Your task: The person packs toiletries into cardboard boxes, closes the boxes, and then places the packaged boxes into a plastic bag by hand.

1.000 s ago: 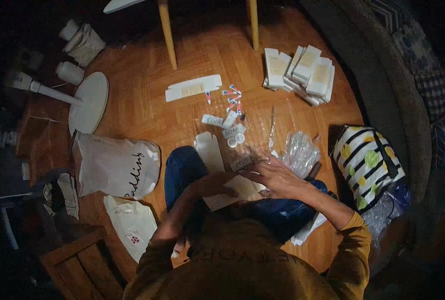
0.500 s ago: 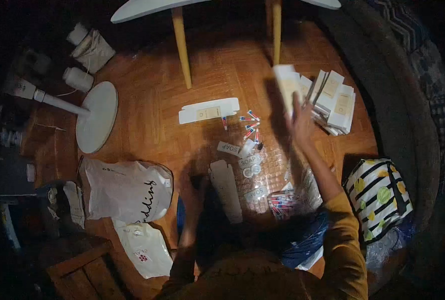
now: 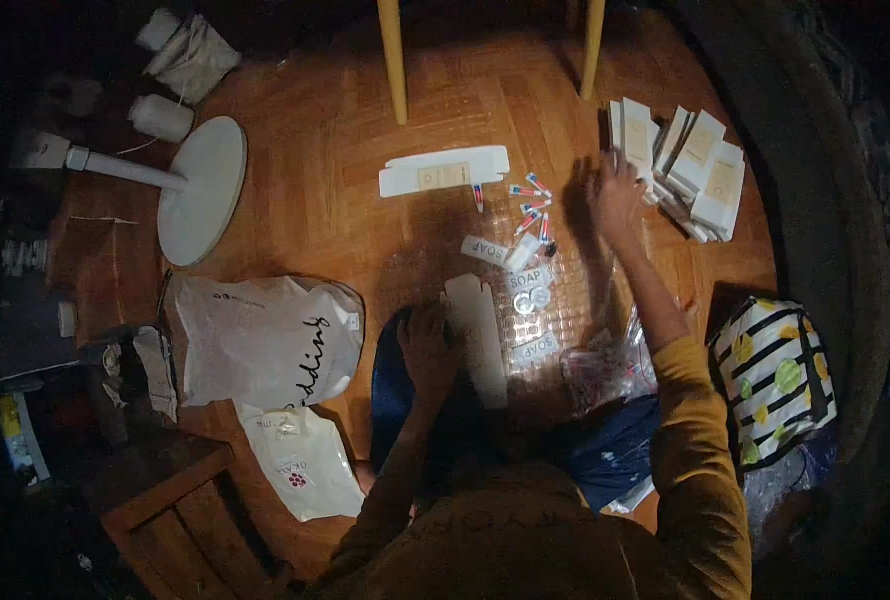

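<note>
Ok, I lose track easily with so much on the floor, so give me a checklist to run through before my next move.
1. Right hand free: cannot tell; it is by the box pile, fingertips in shadow.
2. Left hand off the near carton: cannot tell; too dark where they meet.
3. Soaps readable: ok; three show their lettering.
4. Loose tubes all together: not ok; one lies apart by the far carton.
5. Far carton away from the box pile: ok; floor shows between them.
</note>
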Available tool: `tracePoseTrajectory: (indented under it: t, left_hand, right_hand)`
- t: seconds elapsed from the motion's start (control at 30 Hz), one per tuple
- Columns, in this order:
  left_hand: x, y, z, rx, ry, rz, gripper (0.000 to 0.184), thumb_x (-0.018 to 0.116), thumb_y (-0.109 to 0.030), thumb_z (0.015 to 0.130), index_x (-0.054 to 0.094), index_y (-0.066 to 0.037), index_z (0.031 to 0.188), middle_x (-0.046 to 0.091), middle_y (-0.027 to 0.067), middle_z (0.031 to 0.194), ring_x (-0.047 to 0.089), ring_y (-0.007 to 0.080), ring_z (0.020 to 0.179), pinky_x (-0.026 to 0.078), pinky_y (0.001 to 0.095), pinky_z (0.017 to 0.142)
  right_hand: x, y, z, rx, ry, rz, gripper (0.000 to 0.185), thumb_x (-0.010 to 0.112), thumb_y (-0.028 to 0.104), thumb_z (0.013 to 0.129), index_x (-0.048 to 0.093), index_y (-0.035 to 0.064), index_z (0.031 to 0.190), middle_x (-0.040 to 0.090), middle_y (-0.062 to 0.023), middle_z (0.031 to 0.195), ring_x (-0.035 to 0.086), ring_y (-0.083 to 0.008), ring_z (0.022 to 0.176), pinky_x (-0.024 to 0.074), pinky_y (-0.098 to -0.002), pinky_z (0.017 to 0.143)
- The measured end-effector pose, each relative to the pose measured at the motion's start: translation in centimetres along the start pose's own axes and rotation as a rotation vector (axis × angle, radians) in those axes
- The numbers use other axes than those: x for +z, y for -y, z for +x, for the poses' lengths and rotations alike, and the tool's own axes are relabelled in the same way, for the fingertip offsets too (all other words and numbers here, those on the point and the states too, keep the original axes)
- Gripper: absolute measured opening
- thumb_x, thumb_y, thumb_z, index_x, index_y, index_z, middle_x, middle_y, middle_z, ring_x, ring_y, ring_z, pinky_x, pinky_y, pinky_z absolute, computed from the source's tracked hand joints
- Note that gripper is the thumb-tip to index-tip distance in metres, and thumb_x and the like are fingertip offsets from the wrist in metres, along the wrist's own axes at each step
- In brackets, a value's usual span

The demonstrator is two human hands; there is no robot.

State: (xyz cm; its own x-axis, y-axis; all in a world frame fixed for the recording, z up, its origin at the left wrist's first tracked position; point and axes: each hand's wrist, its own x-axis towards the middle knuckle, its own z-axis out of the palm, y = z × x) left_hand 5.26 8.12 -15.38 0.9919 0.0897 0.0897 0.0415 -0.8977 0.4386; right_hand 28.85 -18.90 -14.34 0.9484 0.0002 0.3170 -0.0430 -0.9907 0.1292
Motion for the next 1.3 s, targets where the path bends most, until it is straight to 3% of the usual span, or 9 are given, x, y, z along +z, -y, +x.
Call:
tracePoseTrajectory:
  t: [0.2,0.4,0.6,0.87,0.9,0.93,1.0,1.07,1.3]
  left_hand:
    - [3.5,-1.4,2.3,-0.073,0.305,0.226,0.094,0.072,-0.044,0.061,0.029,-0.001,0.133,0.034,0.0237,0.131,0.028,0.0376,0.124,0.012,0.0531,0.105]
    - [8.3,-3.9,2.9,-0.266,0.387,0.185,0.123,0.078,-0.046,0.052,0.004,0.001,0.138,0.018,0.0295,0.138,0.011,0.0455,0.129,0.006,0.0550,0.105]
    - [12.6,-3.1,-2.8,-0.300,-0.052,-0.222,0.130,0.080,-0.048,0.048,0.001,0.009,0.135,0.007,0.0313,0.139,0.007,0.0420,0.131,0.008,0.0485,0.107]
    - [12.6,-3.2,-3.1,-0.284,-0.044,-0.088,0.129,0.084,-0.037,0.045,0.001,0.008,0.134,0.023,0.0304,0.129,0.024,0.0426,0.121,0.023,0.0465,0.101]
    - [12.3,-3.3,-2.9,-0.249,-0.047,-0.043,0.128,0.084,-0.035,0.046,0.002,0.007,0.134,0.028,0.0300,0.125,0.031,0.0424,0.116,0.029,0.0466,0.098]
    - [12.1,-3.5,-2.7,-0.237,-0.047,-0.043,0.128,0.084,-0.035,0.046,0.002,0.007,0.134,0.028,0.0300,0.125,0.031,0.0424,0.116,0.029,0.0466,0.098]
    - [11.7,-4.2,-2.1,-0.367,0.022,0.055,0.127,0.084,-0.032,0.047,0.000,0.004,0.134,0.033,0.0279,0.117,0.040,0.0398,0.105,0.037,0.0459,0.089]
    - [11.8,-4.6,-1.8,-0.392,0.050,0.081,0.127,0.084,-0.032,0.047,-0.001,0.004,0.134,0.034,0.0280,0.117,0.040,0.0398,0.104,0.037,0.0457,0.089]
    - [12.5,-3.6,-1.3,-0.268,0.087,0.028,0.129,0.084,-0.033,0.046,-0.002,0.004,0.134,0.034,0.0285,0.116,0.041,0.0400,0.103,0.037,0.0450,0.089]
  right_hand:
    - [-0.8,0.6,-19.2,0.171,0.123,0.618,0.062,0.063,0.026,0.072,0.040,0.0062,0.126,0.036,-0.0236,0.128,0.034,-0.0401,0.118,0.0269,-0.0505,0.095]
    - [-10.5,1.2,-30.7,0.195,0.345,0.550,0.072,0.067,0.023,0.070,0.033,0.0066,0.131,0.026,-0.0243,0.134,0.025,-0.0424,0.122,0.0193,-0.0537,0.099]
    - [-10.7,-0.6,-33.2,0.411,0.128,0.764,0.073,0.069,0.014,0.068,0.033,0.0033,0.130,0.027,-0.0254,0.132,0.026,-0.0416,0.122,0.0210,-0.0475,0.101]
    - [-9.6,-5.2,-31.0,0.742,-0.349,0.568,0.088,0.073,0.023,0.065,0.022,0.0002,0.135,0.018,-0.0250,0.138,0.020,-0.0414,0.126,0.0165,-0.0462,0.103]
    - [-9.9,-5.5,-30.0,0.726,-0.443,0.446,0.066,0.070,0.023,0.070,0.041,0.0009,0.125,0.041,-0.0254,0.124,0.041,-0.0357,0.115,0.0305,-0.0426,0.096]
    - [-9.4,-5.7,-29.7,0.736,-0.450,0.444,0.066,0.070,0.023,0.070,0.041,0.0009,0.125,0.041,-0.0254,0.124,0.041,-0.0357,0.115,0.0305,-0.0426,0.096]
    - [-6.9,-6.0,-30.2,0.971,0.401,0.894,0.033,0.067,0.020,0.072,0.060,0.0025,0.099,0.061,-0.0202,0.091,0.059,-0.0289,0.085,0.0444,-0.0388,0.076]
    - [-6.2,-3.4,-30.7,0.816,0.057,0.882,0.013,0.064,0.016,0.071,0.063,0.0036,0.076,0.060,-0.0152,0.064,0.059,-0.0258,0.059,0.0460,-0.0371,0.058]
    - [-16.0,0.2,-29.1,0.409,0.046,1.104,0.008,0.063,0.001,0.064,0.057,-0.0004,0.070,0.054,-0.0136,0.069,0.056,-0.0273,0.062,0.0436,-0.0330,0.056]
